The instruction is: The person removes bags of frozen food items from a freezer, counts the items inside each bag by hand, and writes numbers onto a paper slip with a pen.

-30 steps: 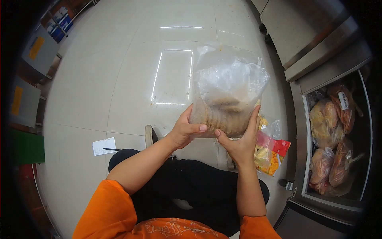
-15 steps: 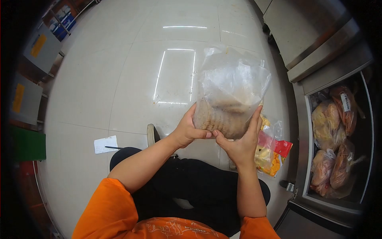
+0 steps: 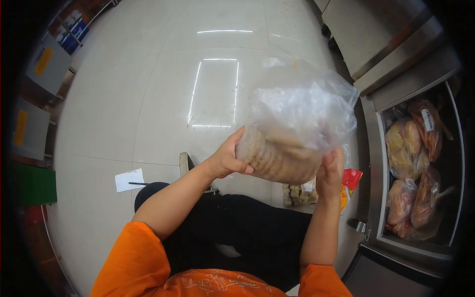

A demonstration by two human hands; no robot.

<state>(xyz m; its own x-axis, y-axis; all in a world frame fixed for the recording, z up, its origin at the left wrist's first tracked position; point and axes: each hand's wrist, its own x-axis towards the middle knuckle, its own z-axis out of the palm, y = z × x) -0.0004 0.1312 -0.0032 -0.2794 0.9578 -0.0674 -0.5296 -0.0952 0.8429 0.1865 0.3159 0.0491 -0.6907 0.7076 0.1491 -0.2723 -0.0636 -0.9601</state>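
Observation:
A clear plastic bag (image 3: pixel 284 161) with a row of round, flat, brown breaded-looking patties in its lower part is held up in front of me. My left hand (image 3: pixel 228 157) grips its lower left side, thumb over the front. My right hand (image 3: pixel 330 171) closes on the lower right side, its fingers partly behind the film. The bag's loose upper part (image 3: pixel 307 104) stands out away from me and leans right. Below the bag on the floor lie another clear pack of pale brown pieces (image 3: pixel 297 195) and a red and yellow packet (image 3: pixel 350 180), both partly hidden.
To the right, an open steel freezer drawer (image 3: pixel 378 198) holds several bagged food packs (image 3: pixel 401 148). A paper sheet (image 3: pixel 129 180) with a pen (image 3: pixel 138 183) lies on the tiled floor. A green box (image 3: pixel 37 184) and grey cabinets (image 3: pixel 32 128) stand at the left.
My right hand has moved right along the bag, and its thumb has left the front middle. The bag has tilted and its loose top swung right, uncovering the pale brown pack below.

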